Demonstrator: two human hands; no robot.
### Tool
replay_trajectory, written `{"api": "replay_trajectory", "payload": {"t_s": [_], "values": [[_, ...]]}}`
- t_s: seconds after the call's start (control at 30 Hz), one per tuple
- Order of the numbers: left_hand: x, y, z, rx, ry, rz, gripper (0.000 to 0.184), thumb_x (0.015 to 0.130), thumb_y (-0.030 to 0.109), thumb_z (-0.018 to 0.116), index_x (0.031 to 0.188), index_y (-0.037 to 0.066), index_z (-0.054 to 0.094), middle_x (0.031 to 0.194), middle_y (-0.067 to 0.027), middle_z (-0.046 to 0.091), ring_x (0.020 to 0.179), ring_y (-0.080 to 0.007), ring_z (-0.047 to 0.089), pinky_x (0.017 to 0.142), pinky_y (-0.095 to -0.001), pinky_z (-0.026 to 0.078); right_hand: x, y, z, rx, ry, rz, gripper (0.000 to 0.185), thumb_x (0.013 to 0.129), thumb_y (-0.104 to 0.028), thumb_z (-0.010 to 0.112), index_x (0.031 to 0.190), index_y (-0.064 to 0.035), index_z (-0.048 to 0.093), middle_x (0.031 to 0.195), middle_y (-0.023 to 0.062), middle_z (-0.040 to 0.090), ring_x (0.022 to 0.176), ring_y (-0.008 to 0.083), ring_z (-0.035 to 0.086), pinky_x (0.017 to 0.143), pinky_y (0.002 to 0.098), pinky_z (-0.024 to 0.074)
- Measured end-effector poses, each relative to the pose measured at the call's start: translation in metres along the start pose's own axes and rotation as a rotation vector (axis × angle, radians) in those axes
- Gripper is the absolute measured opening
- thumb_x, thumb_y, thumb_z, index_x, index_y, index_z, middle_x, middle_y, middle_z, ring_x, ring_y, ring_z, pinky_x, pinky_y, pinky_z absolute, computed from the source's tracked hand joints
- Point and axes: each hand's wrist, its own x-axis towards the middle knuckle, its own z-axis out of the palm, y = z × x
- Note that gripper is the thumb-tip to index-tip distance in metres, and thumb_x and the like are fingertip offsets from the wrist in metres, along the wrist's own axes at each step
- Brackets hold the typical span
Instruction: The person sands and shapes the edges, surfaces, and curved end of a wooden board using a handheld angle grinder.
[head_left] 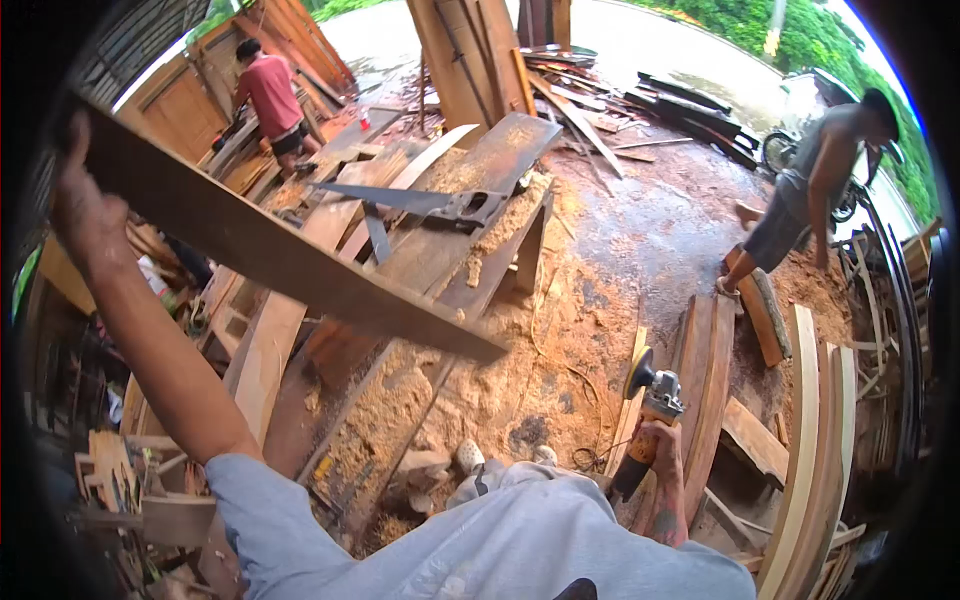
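Note:
My left hand [88, 205] is raised at the left, its fingers closed on the near end of a long dark wooden board [285, 245]. The board slants down across the view, its far end over the sawdust-covered bench [395, 400]. Low on the right, my right hand [660, 442] is wrapped round the body of an angle grinder [662, 398]. A round disc pad [638, 372] at the tool's head faces left, away from the board. A handsaw [440, 203] with a dark handle lies on the bench planks beyond the board.
Long timbers [705, 370] lie at the right, with upright pale strips [795, 450] nearby. A cord [560, 365] runs over the sawdust-strewn floor. One person [272, 105] bends over at the far left; another person [815, 190] stands at the right near a motorcycle [778, 150].

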Motion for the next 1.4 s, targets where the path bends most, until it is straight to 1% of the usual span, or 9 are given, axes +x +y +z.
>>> {"api": "replay_trajectory", "payload": {"t_s": [0.23,0.5,0.63,0.7,0.9,1.17,1.23,1.37,1.4], "values": [[-0.092,-0.030,-0.233,-0.101,0.216,-0.195,0.051,0.106,0.031,0.064,0.140,-0.006,0.055,0.137,-0.0191,0.065,0.123,-0.0334,0.064,0.109,-0.0498,0.050,-0.001,0.013,-0.041,0.041,-0.052,0.059,0.029,0.075,-0.017,0.068,0.097,0.0021,0.066,0.076,0.0106,0.067,0.064,0.0229,0.068,0.060,0.0342,0.0562],[-0.381,-0.068,-0.480,-0.375,1.161,-0.564,0.058,0.103,0.037,0.061,0.150,0.004,0.052,0.158,-0.0133,0.051,0.145,-0.0390,0.044,0.120,-0.0681,0.031,0.014,0.014,-0.027,0.021,-0.205,0.124,0.034,0.077,-0.018,0.064,0.103,0.0037,0.064,0.079,0.0119,0.067,0.064,0.0243,0.067,0.061,0.0348,0.0573],[-0.476,-0.104,-0.593,-0.273,1.315,-0.575,0.051,0.099,0.040,0.069,0.137,0.005,0.064,0.147,-0.0086,0.062,0.135,-0.0300,0.056,0.120,-0.0510,0.039,0.001,0.003,0.006,-0.013,-0.260,0.076,0.034,0.078,-0.020,0.064,0.104,0.0022,0.064,0.081,0.0117,0.067,0.066,0.0238,0.067,0.060,0.0349,0.0571],[-0.487,-0.100,-0.584,-0.304,1.361,-0.627,0.049,0.103,0.038,0.063,0.144,0.011,0.060,0.153,-0.0064,0.057,0.139,-0.0319,0.052,0.120,-0.0630,0.034,0.007,0.009,-0.004,-0.041,-0.304,0.187,0.035,0.078,-0.019,0.065,0.107,-0.0004,0.065,0.087,0.0094,0.067,0.074,0.0232,0.068,0.064,0.0342,0.0573],[-0.480,-0.104,-0.565,-0.248,1.598,-0.794,0.056,0.112,0.046,0.045,0.148,0.004,0.051,0.151,-0.0082,0.057,0.135,-0.0260,0.057,0.115,-0.0469,0.047,-0.037,0.044,0.073,-0.156,-0.284,0.139,0.039,0.078,-0.020,0.066,0.114,-0.0052,0.065,0.095,0.0054,0.066,0.085,0.0234,0.068,0.077,0.0368,0.0592],[-0.495,0.098,-0.612,-0.359,0.527,-1.772,0.028,0.100,0.014,0.068,0.123,0.001,0.059,0.099,-0.0136,0.070,0.094,-0.0326,0.075,0.086,-0.0453,0.063,-0.130,0.136,0.138,-0.105,-0.332,0.201,0.044,0.077,-0.018,0.062,0.118,-0.0032,0.065,0.096,0.0064,0.067,0.083,0.0241,0.067,0.078,0.0377,0.0578],[-0.481,0.132,-0.672,0.418,0.354,-1.365,0.036,0.094,0.011,0.072,0.126,0.001,0.058,0.106,-0.0107,0.070,0.094,-0.0256,0.073,0.074,-0.0397,0.064,-0.138,0.151,0.136,-0.266,-0.398,0.205,0.047,0.076,-0.016,0.062,0.120,-0.0011,0.063,0.098,0.0088,0.067,0.084,0.0244,0.067,0.079,0.0380,0.0573],[-0.408,0.116,-0.845,1.571,-0.074,-0.592,0.086,0.082,0.014,0.085,0.154,0.004,0.039,0.138,-0.0166,0.059,0.128,-0.0328,0.058,0.112,-0.0489,0.045,-0.207,0.160,0.194,-0.240,-0.508,0.324,0.047,0.075,-0.014,0.063,0.120,0.0012,0.063,0.099,0.0115,0.067,0.083,0.0248,0.067,0.077,0.0387,0.0572],[-0.393,0.105,-0.879,1.487,-0.072,-0.784,0.095,0.077,0.014,0.089,0.156,0.004,0.037,0.141,-0.0187,0.058,0.130,-0.0344,0.057,0.113,-0.0488,0.044,-0.214,0.162,0.205,-0.203,-0.483,0.352,0.048,0.076,-0.014,0.064,0.120,0.0014,0.062,0.098,0.0116,0.067,0.083,0.0251,0.067,0.076,0.0388,0.0574]]}}
